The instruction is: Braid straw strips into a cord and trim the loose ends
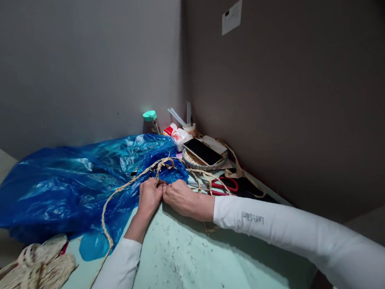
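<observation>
My left hand [150,195] is closed, with a strand of a pale braided cord [125,186] running down into its fingers. Right up against it, my right hand [183,199] is closed too; what its fingers pinch is hidden behind the knuckles. A small dark-red bit shows between the two hands. From there the cord loops left over a blue plastic bag [80,182] and drops along my left forearm. More loose strands trail rightward past red-handled scissors [230,184], just beyond my right wrist.
Hanks of pale cord [43,270] lie at the left edge. Behind the hands are a phone [204,151] on a round woven basket [189,159], a tissue pack [180,135] and a green-lidded bottle [149,117]. Small scraps dot the pale green tabletop [176,259]. Walls meet behind.
</observation>
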Action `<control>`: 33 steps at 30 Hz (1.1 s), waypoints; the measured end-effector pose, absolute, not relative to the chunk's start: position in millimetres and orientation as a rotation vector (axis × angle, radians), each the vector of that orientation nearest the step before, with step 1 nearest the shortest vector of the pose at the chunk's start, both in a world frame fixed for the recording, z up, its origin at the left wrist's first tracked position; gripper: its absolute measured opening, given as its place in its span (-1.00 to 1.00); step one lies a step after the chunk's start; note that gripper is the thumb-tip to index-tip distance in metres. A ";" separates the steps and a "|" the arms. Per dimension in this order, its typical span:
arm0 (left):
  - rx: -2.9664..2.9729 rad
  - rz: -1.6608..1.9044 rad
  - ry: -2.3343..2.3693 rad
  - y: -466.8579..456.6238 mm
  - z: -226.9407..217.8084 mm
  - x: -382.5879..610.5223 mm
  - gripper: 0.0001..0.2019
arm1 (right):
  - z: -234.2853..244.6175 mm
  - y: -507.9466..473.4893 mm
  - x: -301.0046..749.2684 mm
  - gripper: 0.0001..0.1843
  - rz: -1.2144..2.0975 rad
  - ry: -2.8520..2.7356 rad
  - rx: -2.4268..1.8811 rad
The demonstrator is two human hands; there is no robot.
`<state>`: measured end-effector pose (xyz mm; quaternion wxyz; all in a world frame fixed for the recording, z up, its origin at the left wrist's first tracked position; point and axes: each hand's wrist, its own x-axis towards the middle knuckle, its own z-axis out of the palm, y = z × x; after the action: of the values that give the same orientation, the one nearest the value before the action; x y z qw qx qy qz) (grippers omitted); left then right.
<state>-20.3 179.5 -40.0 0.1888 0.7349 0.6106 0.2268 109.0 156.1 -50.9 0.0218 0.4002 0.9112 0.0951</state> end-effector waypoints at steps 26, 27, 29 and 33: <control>1.909 0.693 1.629 195.8 -60.2 -29.0 -0.68 | -45.0 146.5 96.8 -0.79 0.075 2.727 1.354; 1.910 0.704 1.618 194.9 -59.1 -28.3 -0.67 | -44.5 144.5 96.1 -0.74 0.079 2.717 1.372; 1.913 0.732 1.597 192.7 -55.9 -26.2 -0.66 | -42.5 139.7 95.4 -0.67 0.099 2.703 1.409; 1.909 0.808 1.570 188.2 -48.5 -22.7 -0.65 | -35.3 132.4 98.1 -0.66 0.158 2.718 1.458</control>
<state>-22.7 188.2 -48.5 0.2676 0.7074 0.5817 0.2994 98.1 132.4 -35.3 0.0267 0.4720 0.8797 0.0512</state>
